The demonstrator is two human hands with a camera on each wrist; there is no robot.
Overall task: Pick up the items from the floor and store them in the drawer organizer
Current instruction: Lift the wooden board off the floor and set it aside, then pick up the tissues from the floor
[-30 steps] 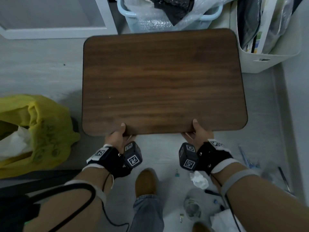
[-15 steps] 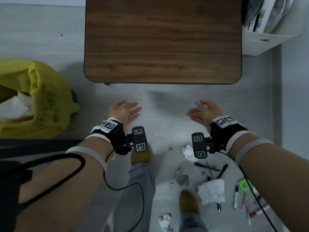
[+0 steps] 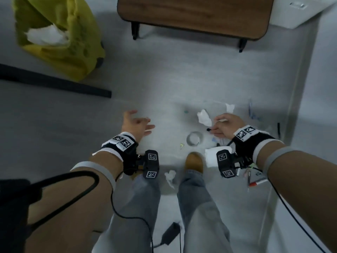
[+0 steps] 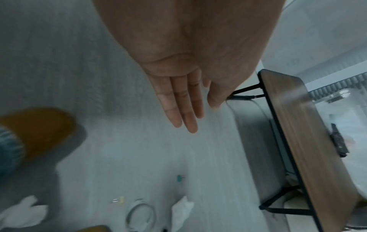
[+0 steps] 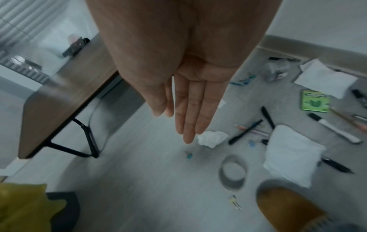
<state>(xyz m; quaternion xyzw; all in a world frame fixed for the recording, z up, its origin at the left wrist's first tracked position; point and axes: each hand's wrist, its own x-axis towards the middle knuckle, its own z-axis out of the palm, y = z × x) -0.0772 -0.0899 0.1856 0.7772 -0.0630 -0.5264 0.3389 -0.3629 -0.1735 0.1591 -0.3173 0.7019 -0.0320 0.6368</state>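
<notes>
Plastic mostly, and light: pens [image 5: 245, 131] and marker [image 5: 335, 130] stiff, likely to roll, best pinched mid-barrel; tape roll [image 3: 194, 138] rigid, easily hooked through its hole; clips [image 5: 188, 154] tiny, a fingertip job; tissues [image 3: 204, 116] soft. All scattered on the floor [image 3: 164, 79] near the shoe [image 3: 194, 161], mostly under the right hand [image 3: 225, 125], flat-fingered and empty. Left hand [image 3: 135, 125] likewise spread, holding nothing, over bare floor. Organizer nowhere in view. Table [image 3: 197, 13] edge ahead, wall [image 3: 319, 88] close on the right, free room leftward.
</notes>
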